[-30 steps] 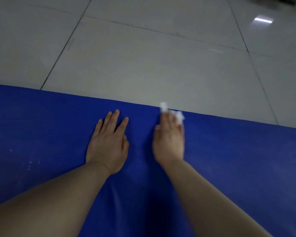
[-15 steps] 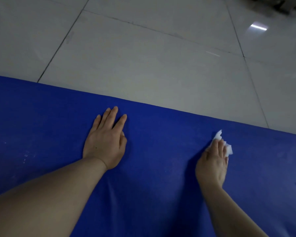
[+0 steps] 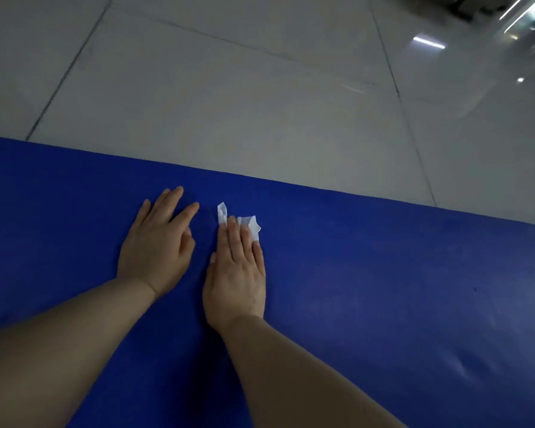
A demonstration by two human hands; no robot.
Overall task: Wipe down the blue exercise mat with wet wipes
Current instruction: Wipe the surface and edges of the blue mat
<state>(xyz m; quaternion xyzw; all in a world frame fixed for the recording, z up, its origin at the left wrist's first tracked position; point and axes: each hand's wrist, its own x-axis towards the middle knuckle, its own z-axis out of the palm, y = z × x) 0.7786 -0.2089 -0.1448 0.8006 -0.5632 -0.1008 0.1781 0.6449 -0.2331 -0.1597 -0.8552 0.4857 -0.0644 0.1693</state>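
Observation:
The blue exercise mat [image 3: 383, 288] lies flat across the lower half of the head view, its far edge running from the left down to the right. My left hand [image 3: 158, 245] rests palm down on the mat with fingers spread and nothing in it. Just to its right, my right hand [image 3: 237, 273] presses a crumpled white wet wipe [image 3: 247, 223] against the mat. The wipe sticks out past my fingertips; the rest of it is hidden under the hand.
Grey tiled floor [image 3: 229, 88] with dark grout lines lies beyond the mat's far edge. Blurred dark objects and bright reflections [image 3: 488, 13] sit at the top right corner. A small crease [image 3: 464, 366] marks the mat at the lower right.
My right hand swept the wipe out to the right, then back left, and is now beside the left hand again. The left hand stayed pressed in place.

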